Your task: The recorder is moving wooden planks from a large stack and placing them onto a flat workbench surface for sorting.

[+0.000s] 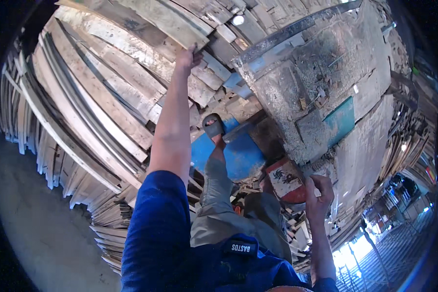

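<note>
My left arm reaches far forward, and my left hand (pixel 188 60) closes on the near end of a wooden plank (pixel 163 20). This plank lies on top of a pile of other long boards (pixel 100 80). Off to the right, beside a wooden workbench (pixel 304 138), is my right hand (pixel 320 193). Its fingers are loosely bent with a gap at the thumb, and I see nothing held in them. A red and white container (pixel 286 181) is just left of that hand.
Sawdust and wood scraps cover the workbench, where a green panel (pixel 340 121) also lies. A dark metal bar (pixel 299 30) runs along its far edge. My sandalled foot (pixel 213 125) rests by a blue sheet (pixel 238 153). Stacked boards (pixel 34 146) border the grey floor (pixel 39 224) at left.
</note>
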A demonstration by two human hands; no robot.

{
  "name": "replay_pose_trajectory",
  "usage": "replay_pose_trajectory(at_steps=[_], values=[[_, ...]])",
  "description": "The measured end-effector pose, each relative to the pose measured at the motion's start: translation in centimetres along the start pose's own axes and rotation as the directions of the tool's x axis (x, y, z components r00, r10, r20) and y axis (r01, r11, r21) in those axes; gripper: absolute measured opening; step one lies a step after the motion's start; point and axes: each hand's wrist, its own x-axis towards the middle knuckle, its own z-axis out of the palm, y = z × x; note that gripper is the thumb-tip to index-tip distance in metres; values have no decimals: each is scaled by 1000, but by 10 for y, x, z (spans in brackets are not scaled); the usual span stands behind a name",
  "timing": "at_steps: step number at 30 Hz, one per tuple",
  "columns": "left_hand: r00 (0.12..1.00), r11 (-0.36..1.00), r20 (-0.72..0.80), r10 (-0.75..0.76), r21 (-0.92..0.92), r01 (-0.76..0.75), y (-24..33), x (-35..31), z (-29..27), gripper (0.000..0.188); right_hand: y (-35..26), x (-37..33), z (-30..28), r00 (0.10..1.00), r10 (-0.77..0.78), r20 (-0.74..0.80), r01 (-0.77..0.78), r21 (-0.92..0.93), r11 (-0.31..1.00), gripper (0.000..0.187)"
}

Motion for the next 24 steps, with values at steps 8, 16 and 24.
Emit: replay_pose_trajectory(at_steps=[8,16,24], values=[[993,1000,115,14,-18,-12,23,-266,-35,51,13,-16,-9,999,6,-45,-5,12,1000,15],[853,978,504,-137,-68,198,59,-491,61,48,22,15,-32,969,-71,238,1,282,960,39],[613,983,789,-36,-82,163,-40,-596,324,35,25,75,-71,879,-243,410,215,114,970,60]])
